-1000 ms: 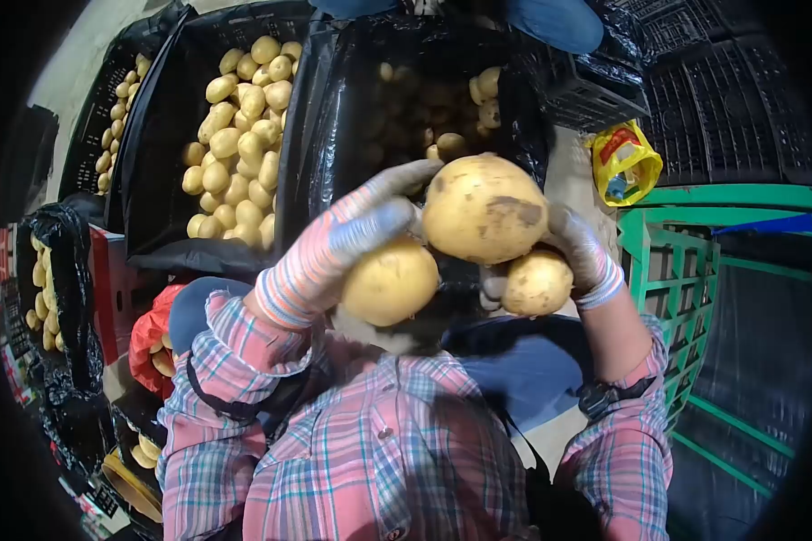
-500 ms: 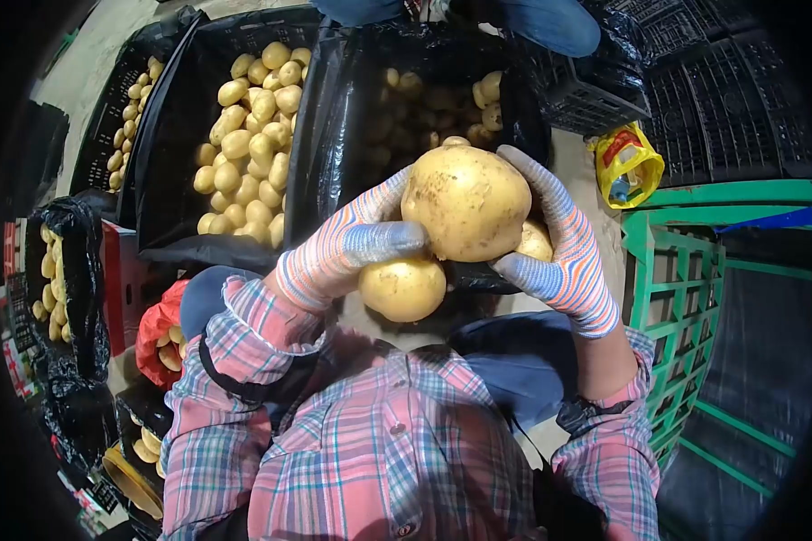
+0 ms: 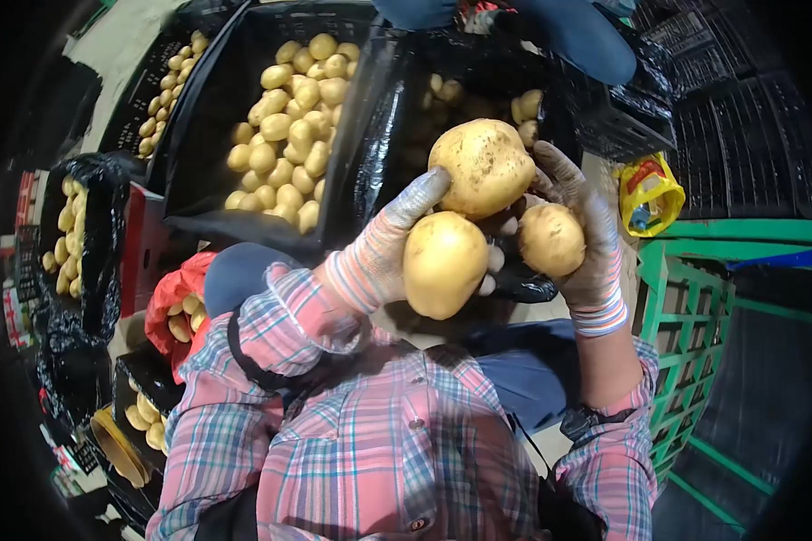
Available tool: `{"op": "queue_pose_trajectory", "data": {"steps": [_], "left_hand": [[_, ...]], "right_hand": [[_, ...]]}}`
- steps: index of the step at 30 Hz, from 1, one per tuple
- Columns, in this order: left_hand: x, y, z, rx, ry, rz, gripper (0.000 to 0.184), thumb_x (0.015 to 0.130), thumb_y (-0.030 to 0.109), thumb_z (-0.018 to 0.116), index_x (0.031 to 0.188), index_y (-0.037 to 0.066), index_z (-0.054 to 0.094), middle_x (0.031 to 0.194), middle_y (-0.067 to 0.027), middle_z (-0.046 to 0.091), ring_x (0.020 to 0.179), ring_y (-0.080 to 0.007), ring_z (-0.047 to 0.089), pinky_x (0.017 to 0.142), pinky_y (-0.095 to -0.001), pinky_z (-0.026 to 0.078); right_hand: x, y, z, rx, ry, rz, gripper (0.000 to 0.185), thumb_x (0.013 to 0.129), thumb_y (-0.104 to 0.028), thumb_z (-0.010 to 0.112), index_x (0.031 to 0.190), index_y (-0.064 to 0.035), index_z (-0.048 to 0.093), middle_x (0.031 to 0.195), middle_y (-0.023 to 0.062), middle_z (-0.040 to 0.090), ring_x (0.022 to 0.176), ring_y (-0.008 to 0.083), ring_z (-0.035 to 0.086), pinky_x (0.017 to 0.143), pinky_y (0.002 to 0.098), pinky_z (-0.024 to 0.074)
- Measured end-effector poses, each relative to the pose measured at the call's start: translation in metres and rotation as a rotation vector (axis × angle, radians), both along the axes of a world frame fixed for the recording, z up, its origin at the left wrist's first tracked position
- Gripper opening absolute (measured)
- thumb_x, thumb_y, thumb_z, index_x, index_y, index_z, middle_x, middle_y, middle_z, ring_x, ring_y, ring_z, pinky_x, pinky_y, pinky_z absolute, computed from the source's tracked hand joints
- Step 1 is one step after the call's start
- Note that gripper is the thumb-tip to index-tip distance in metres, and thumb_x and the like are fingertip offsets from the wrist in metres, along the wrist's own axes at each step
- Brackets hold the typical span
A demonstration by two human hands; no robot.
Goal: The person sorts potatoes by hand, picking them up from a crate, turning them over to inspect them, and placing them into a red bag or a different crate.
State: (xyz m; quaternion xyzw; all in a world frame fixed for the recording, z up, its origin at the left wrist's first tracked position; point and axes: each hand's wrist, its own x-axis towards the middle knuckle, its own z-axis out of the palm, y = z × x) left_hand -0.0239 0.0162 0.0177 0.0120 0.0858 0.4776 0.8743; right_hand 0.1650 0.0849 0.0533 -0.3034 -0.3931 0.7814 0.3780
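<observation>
My left hand (image 3: 381,255), in a striped knit glove, holds a smooth oval potato (image 3: 444,265) from below, its fingertips showing past the potato's right side. The thumb of that hand presses against a larger, dirt-specked potato (image 3: 481,169) just above. In my right hand (image 3: 597,242), gloved the same way, sits a smaller round potato (image 3: 552,240). Fingers of the right hand reach up beside the large potato; whether they bear its weight I cannot tell. All three potatoes are over a black-lined crate (image 3: 383,135) with more potatoes in its shaded inside.
Left of it stands another black-lined crate (image 3: 203,162) full of potatoes. A red bag (image 3: 165,293) with potatoes is near my knee. On the right are a yellow bag (image 3: 668,194), a green slatted frame (image 3: 686,311) and stacked black crates (image 3: 731,135). Another person's leg (image 3: 573,41) shows at the top.
My hands have moved apart. The large potato has shifted up and away, and the two smaller potatoes now show more fully. The whole view has slid slightly right.
</observation>
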Motion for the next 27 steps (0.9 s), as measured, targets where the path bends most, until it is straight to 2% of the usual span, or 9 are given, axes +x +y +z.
{"op": "queue_pose_trajectory", "data": {"steps": [6, 14, 16, 17, 21, 23, 25, 26, 27], "left_hand": [[-0.008, -0.024, -0.004, -0.049, 0.050, 0.220, 0.062, 0.085, 0.042, 0.066, 0.128, 0.004, 0.045, 0.105, -0.0145, 0.061, 0.089, -0.0268, 0.066, 0.078, -0.0402, 0.057], [-0.045, -0.093, 0.011, 0.092, 0.120, 0.576, 0.069, 0.084, 0.052, 0.064, 0.130, 0.004, 0.044, 0.111, -0.0151, 0.059, 0.087, -0.0260, 0.066, 0.073, -0.0386, 0.058], [-0.065, -0.125, 0.007, -0.025, 0.169, 0.643, 0.071, 0.082, 0.053, 0.065, 0.128, 0.003, 0.046, 0.107, -0.0165, 0.061, 0.082, -0.0279, 0.066, 0.071, -0.0394, 0.058], [-0.083, -0.149, 0.004, -0.002, 0.169, 0.461, 0.081, 0.077, 0.058, 0.067, 0.132, 0.005, 0.042, 0.117, -0.0152, 0.057, 0.086, -0.0274, 0.065, 0.072, -0.0454, 0.057], [-0.112, -0.220, 0.019, 0.024, 0.139, 0.782, 0.077, 0.082, 0.046, 0.068, 0.136, 0.002, 0.036, 0.127, -0.0181, 0.052, 0.090, -0.0282, 0.066, 0.079, -0.0461, 0.055], [-0.126, -0.261, 0.002, -0.010, 0.105, 0.845, 0.077, 0.083, 0.044, 0.067, 0.139, 0.005, 0.033, 0.129, -0.0192, 0.050, 0.092, -0.0299, 0.066, 0.082, -0.0489, 0.054], [-0.129, -0.286, 0.015, -0.051, 0.238, 1.050, 0.075, 0.080, 0.050, 0.068, 0.130, 0.000, 0.043, 0.103, -0.0195, 0.063, 0.088, -0.0296, 0.066, 0.079, -0.0418, 0.056], [-0.133, -0.303, 0.007, -0.042, 0.110, 1.063, 0.076, 0.082, 0.046, 0.068, 0.138, 0.007, 0.035, 0.125, -0.0189, 0.053, 0.090, -0.0302, 0.067, 0.079, -0.0484, 0.055], [-0.138, -0.318, -0.001, -0.073, 0.140, 1.051, 0.077, 0.080, 0.048, 0.068, 0.137, 0.006, 0.037, 0.121, -0.0181, 0.056, 0.088, -0.0305, 0.067, 0.078, -0.0459, 0.056]], "right_hand": [[-0.009, 0.001, -0.012, -0.444, 0.241, 0.073, 0.058, 0.092, -0.046, 0.051, 0.130, -0.0034, 0.045, 0.118, 0.0155, 0.057, 0.107, 0.0303, 0.059, 0.093, 0.0471, 0.0493], [-0.053, -0.041, 0.002, -0.292, 0.147, 0.391, 0.061, 0.089, -0.032, 0.057, 0.138, -0.0023, 0.035, 0.133, 0.0153, 0.049, 0.121, 0.0349, 0.050, 0.095, 0.0508, 0.0476], [-0.076, -0.058, 0.002, -0.277, 0.094, 0.397, 0.060, 0.089, -0.041, 0.056, 0.132, -0.0017, 0.042, 0.123, 0.0169, 0.055, 0.109, 0.0336, 0.058, 0.075, 0.0413, 0.0570], [-0.088, -0.060, -0.002, -0.252, 0.074, 0.431, 0.060, 0.089, -0.046, 0.054, 0.129, -0.0013, 0.045, 0.117, 0.0171, 0.058, 0.102, 0.0324, 0.063, 0.066, 0.0367, 0.0591], [-0.154, -0.073, 0.006, -0.146, -0.200, 0.550, 0.058, 0.090, -0.056, 0.045, 0.115, -0.0041, 0.053, 0.095, 0.0114, 0.065, 0.073, 0.0212, 0.066, 0.048, 0.0246, 0.0495], [-0.199, -0.085, 0.020, -0.097, -0.326, 0.643, 0.054, 0.090, -0.057, 0.044, 0.112, -0.0088, 0.055, 0.095, 0.0089, 0.065, 0.074, 0.0207, 0.064, 0.054, 0.0275, 0.0458], [-0.250, -0.092, 0.023, -0.116, -0.367, 0.867, 0.051, 0.092, -0.056, 0.044, 0.116, -0.0132, 0.055, 0.097, 0.0063, 0.066, 0.083, 0.0219, 0.065, 0.063, 0.0320, 0.0494], [-0.281, -0.109, 0.029, -0.079, -0.264, 0.846, 0.049, 0.094, -0.052, 0.042, 0.118, -0.0108, 0.054, 0.101, 0.0074, 0.065, 0.088, 0.0225, 0.065, 0.075, 0.0383, 0.0526], [-0.322, -0.108, 0.017, -0.095, -0.141, 0.888, 0.050, 0.096, -0.049, 0.041, 0.120, -0.0063, 0.052, 0.106, 0.0096, 0.063, 0.092, 0.0237, 0.064, 0.081, 0.0375, 0.0536]]}}
